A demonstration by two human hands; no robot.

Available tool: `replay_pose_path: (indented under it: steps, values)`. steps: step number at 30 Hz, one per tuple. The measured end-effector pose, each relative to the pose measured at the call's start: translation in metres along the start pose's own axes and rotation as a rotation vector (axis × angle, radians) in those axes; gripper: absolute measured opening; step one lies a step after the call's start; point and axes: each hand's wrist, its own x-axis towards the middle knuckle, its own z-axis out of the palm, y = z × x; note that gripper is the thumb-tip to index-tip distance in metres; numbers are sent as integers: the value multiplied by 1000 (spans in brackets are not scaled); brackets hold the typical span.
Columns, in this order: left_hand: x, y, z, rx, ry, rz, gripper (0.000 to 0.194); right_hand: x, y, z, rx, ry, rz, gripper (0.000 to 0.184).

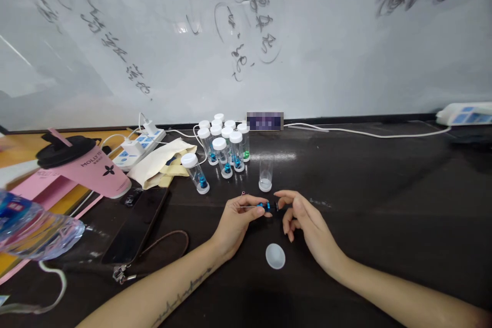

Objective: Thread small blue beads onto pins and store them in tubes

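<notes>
Between the thumb and fingers of my left hand (242, 218) is a small blue and black piece (263, 206), from which a thin metallic rod runs back along the palm. My right hand (307, 223) is loosely curved with its fingers apart. Its index fingertip is at the black end of the piece; whether it touches I cannot tell. Just behind the hands an uncapped clear tube (265, 174) stands upright. A round white lid (275, 256) lies on the dark table in front of them.
Several white-capped clear tubes (220, 156) with blue or green pieces inside stand at the back; one tube (196, 174) is nearer. To the left are a phone (134, 225), a pink cup (92, 169), a plastic bottle (34, 230) and a power strip (144, 143). A whiteboard (326, 51) rises behind.
</notes>
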Motion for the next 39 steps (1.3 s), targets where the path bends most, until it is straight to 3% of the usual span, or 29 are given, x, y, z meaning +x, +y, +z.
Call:
replay_pose_path:
  steps: [19, 29, 39]
  values:
    - [1, -2, -4, -20, -39, 8, 16, -1, 2, -2, -33, -40, -17, 40]
    - [-2, 0, -2, -24, -126, -29, 17, -3, 0, 0, -272, -117, -31, 48]
    - [0, -1, -4, -60, -167, -22, 14, -1, -2, 0, -243, -169, -48, 34]
